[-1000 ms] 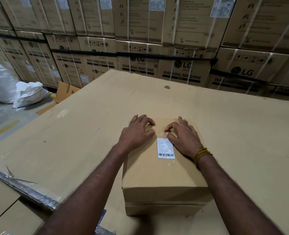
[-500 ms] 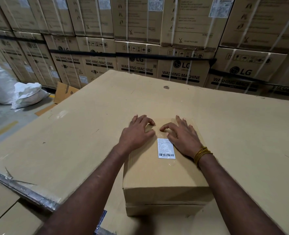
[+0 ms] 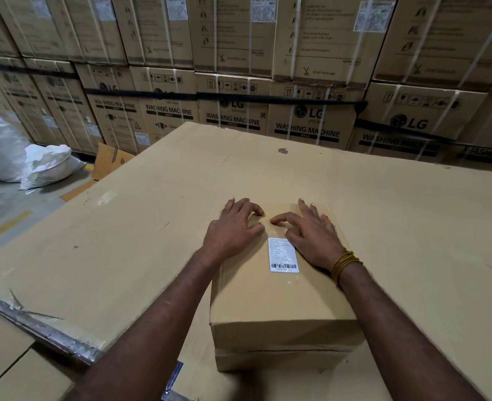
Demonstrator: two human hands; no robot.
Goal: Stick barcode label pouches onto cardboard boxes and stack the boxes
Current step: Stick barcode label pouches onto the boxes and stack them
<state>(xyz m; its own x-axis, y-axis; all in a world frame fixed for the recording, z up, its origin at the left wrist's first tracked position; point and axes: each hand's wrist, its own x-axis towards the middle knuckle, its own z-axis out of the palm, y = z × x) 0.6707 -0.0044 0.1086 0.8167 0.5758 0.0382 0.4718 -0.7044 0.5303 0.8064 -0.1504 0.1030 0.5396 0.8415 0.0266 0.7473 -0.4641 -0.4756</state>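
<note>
Clear plastic of the label pouch [image 3: 282, 253] lies on top of the small cardboard box [image 3: 279, 302], which sits near us on a big cardboard sheet [image 3: 412, 227]. We judge this the pressing-down step; next we would smooth its near edge, then lift the box to stack. Our left hand [image 3: 233, 230] and right hand [image 3: 311, 235] grasp nothing: loosely spread fingers press the pouch's far end.

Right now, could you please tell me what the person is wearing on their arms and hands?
Both forearms are bare, with no sleeves in view and no gloves. The left hand wears nothing. The right hand has a yellow-orange cord bracelet wound several times around the wrist.
</note>
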